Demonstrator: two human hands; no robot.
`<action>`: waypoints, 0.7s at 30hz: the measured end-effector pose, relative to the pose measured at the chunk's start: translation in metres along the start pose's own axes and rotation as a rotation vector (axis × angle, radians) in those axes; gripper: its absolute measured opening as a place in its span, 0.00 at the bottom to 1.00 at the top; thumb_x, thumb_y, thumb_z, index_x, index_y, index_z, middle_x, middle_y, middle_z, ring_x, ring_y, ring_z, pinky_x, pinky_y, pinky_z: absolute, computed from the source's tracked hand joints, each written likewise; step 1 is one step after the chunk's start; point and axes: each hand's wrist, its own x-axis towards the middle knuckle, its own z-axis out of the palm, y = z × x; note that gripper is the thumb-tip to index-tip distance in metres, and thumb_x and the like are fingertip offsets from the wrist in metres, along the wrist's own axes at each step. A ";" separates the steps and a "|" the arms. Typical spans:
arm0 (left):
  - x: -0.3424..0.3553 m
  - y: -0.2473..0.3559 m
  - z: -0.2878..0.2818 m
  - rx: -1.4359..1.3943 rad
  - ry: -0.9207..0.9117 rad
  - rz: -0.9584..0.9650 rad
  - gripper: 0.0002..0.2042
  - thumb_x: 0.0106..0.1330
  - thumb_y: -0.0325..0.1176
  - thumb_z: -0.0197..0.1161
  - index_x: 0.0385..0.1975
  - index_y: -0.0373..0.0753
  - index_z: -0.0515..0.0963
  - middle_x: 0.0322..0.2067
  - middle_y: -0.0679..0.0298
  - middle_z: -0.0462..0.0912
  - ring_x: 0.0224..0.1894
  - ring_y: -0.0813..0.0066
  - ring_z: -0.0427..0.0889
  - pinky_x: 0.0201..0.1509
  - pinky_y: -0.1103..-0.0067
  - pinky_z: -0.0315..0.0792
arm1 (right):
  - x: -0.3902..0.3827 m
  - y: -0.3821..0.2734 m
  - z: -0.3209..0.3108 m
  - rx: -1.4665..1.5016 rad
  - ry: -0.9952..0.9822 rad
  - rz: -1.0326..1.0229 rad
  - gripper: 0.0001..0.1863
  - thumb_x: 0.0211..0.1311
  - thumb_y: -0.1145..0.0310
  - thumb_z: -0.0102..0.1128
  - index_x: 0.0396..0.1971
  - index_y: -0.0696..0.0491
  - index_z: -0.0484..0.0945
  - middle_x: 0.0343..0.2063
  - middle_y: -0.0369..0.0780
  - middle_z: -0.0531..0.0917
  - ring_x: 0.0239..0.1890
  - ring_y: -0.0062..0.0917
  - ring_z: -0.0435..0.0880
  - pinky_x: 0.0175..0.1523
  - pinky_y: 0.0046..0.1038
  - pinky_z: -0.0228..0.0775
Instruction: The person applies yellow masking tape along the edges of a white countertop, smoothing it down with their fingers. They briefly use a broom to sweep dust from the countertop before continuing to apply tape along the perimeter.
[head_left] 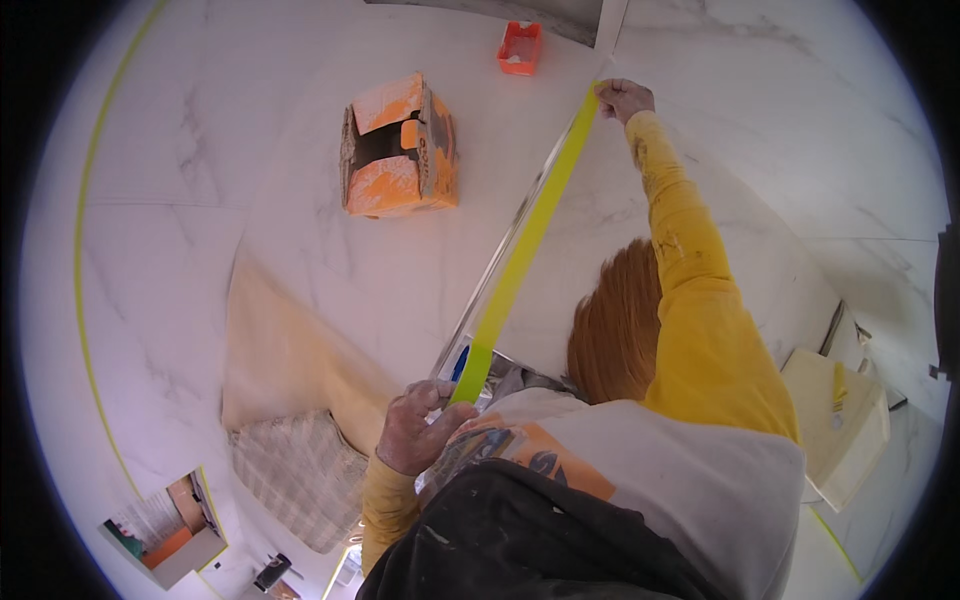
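Observation:
A strip of bright yellow-green tape (535,230) runs stretched diagonally beside a shiny metal strip (509,235) on the pale veined surface. My right hand (622,100) pinches the tape's far end, high in the picture. Lower down, my left hand (420,430) is closed around the near end, by the lower end of the metal strip. Something blue (460,365), partly hidden, shows behind the tape there. The reddish-brown bristles of a broom or brush (608,325) lie beside my right arm.
An orange cardboard box (385,185) and a red plastic tub (519,55) sit left of the tape. Beige sheeting (270,330) and a checked cloth (290,470) lie at lower left, near a niche (195,550). A pale board (815,420) with a yellow brush is at right.

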 end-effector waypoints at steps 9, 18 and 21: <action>0.103 0.028 0.007 0.054 0.052 0.130 0.10 0.64 0.33 0.67 0.37 0.32 0.80 0.32 0.58 0.83 0.35 0.73 0.81 0.43 0.77 0.74 | 0.070 0.014 -0.006 0.302 0.253 0.065 0.11 0.60 0.75 0.66 0.42 0.61 0.80 0.26 0.37 0.81 0.22 0.20 0.77 0.28 0.23 0.75; 0.113 0.027 0.000 0.093 0.012 0.129 0.11 0.61 0.32 0.68 0.39 0.34 0.81 0.33 0.52 0.84 0.38 0.55 0.81 0.47 0.67 0.72 | 0.079 0.022 -0.011 0.495 0.316 0.111 0.22 0.59 0.78 0.66 0.54 0.64 0.74 0.33 0.43 0.84 0.28 0.26 0.84 0.31 0.26 0.82; 0.110 0.024 -0.005 0.065 0.017 0.127 0.10 0.61 0.32 0.69 0.39 0.34 0.81 0.33 0.54 0.84 0.38 0.60 0.82 0.46 0.70 0.73 | 0.072 0.016 -0.013 0.428 0.294 0.108 0.20 0.60 0.78 0.65 0.53 0.63 0.74 0.36 0.43 0.84 0.34 0.27 0.86 0.38 0.27 0.83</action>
